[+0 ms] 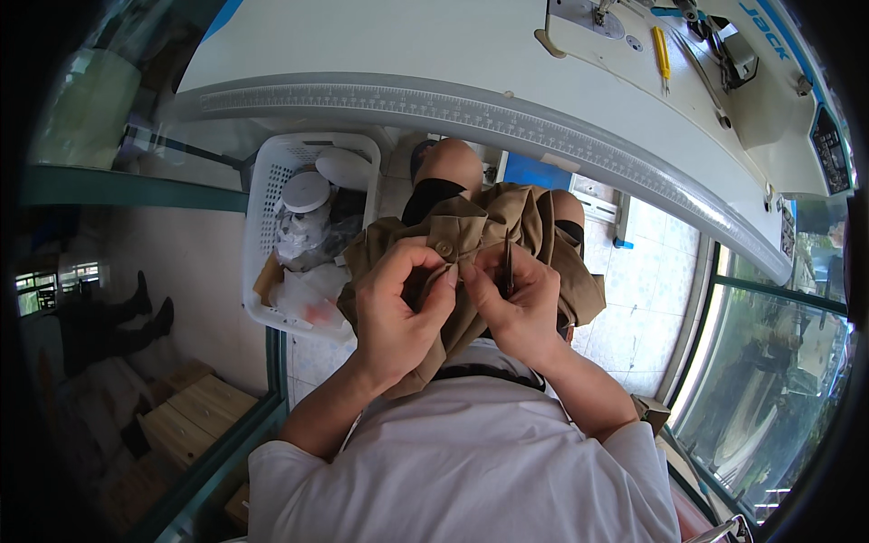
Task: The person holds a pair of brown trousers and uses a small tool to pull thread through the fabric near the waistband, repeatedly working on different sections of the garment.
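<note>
A brown garment (534, 215) lies bunched across my lap, with a round button (444, 247) near its top edge. My left hand (398, 303) is closed, pinching the cloth just below the button between thumb and fingers. Close beside it, my right hand (518, 303) pinches the same spot, its thumb and fingertip nearly meeting the left thumb. A slim dark pointed tool (509, 264), perhaps thread snips, sticks up from between the right fingers; its lower part is hidden. Whatever lies right between the fingertips is too small to make out.
Ahead stands a white sewing table (389, 45) with a ruler strip (434, 107) along its front edge. A sewing machine (769, 100), a yellow cutter (663, 56) and tweezers (699, 71) are at right. At left, a white basket (256, 226) holds jars and plastic bags.
</note>
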{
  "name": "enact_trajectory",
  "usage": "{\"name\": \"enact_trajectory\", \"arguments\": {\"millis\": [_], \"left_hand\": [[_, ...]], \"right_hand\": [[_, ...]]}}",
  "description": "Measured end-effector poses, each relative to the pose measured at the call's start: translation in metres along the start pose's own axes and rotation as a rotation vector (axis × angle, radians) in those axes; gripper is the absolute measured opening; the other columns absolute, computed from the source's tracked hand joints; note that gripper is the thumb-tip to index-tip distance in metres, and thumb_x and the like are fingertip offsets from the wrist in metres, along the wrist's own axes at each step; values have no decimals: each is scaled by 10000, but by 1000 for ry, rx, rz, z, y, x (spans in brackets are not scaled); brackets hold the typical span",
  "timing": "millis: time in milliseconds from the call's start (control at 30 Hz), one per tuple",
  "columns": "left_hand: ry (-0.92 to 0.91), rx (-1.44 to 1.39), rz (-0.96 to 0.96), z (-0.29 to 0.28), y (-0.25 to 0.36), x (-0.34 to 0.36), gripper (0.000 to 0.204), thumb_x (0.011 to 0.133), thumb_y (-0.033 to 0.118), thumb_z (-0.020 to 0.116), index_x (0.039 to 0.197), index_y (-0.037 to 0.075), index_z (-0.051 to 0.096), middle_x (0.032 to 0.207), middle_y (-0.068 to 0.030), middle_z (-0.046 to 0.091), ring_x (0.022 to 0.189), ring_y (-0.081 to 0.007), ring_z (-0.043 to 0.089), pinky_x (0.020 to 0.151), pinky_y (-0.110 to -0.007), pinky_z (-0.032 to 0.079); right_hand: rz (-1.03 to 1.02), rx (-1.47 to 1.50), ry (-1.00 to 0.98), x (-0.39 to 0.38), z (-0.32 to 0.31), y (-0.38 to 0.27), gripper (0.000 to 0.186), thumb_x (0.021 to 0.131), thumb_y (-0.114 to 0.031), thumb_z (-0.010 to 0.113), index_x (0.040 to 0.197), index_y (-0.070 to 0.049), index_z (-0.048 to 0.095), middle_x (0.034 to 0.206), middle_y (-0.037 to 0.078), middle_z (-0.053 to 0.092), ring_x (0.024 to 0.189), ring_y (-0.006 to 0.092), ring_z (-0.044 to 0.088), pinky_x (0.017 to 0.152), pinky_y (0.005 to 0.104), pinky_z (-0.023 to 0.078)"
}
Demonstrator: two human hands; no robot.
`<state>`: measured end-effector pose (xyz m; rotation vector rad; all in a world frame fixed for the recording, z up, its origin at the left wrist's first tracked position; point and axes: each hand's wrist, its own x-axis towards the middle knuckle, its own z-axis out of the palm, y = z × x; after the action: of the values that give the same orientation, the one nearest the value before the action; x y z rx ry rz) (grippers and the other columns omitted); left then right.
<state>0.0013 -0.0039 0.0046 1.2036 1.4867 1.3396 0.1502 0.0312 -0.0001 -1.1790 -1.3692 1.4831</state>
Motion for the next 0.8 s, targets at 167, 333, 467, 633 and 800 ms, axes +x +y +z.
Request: {"name": "enact_trajectory", "arguments": {"millis": [167,333,467,633,800], "left_hand": [[-44,82,33,-6,2,0,84,890,-30,649,872,-12,569,840,-49,609,726,-82,564,643,-231,462],[-89,-184,-103,-5,2,-2,79,948,-15,610,889,-15,556,857,-37,608,754,-81,603,671,-226,490],[-113,-296,-132,-4,5,1,37,976,-16,582,951,-18,555,857,-28,601,764,-78,614,687,-220,502],[-52,-277,-65,1,-4,3,35,964,-39,587,948,-19,563,878,-29,599,770,-76,617,690,-213,500],[-62,-134,-10,-2,-5,4,77,943,-94,576,977,-27,561,961,-63,592,824,-113,623,753,-243,516]], "right_hand": [[-1,-8,-14,1,-4,-4,105,895,-47,696,840,-15,613,689,-62,556,650,-2,449,552,191,348],[238,259,-96,7,-16,-3,122,942,-102,676,880,1,655,689,-73,561,597,-11,431,509,194,325],[309,383,-143,10,-18,-6,166,967,-173,663,937,-10,659,646,-81,527,541,-9,398,479,197,281],[219,303,-291,5,-36,-10,553,1051,-490,377,1024,-10,648,567,-35,472,413,45,332,417,228,230],[729,778,-577,-10,-33,-31,567,1070,-499,338,1131,2,595,638,-20,399,456,58,301,424,213,257]]}}
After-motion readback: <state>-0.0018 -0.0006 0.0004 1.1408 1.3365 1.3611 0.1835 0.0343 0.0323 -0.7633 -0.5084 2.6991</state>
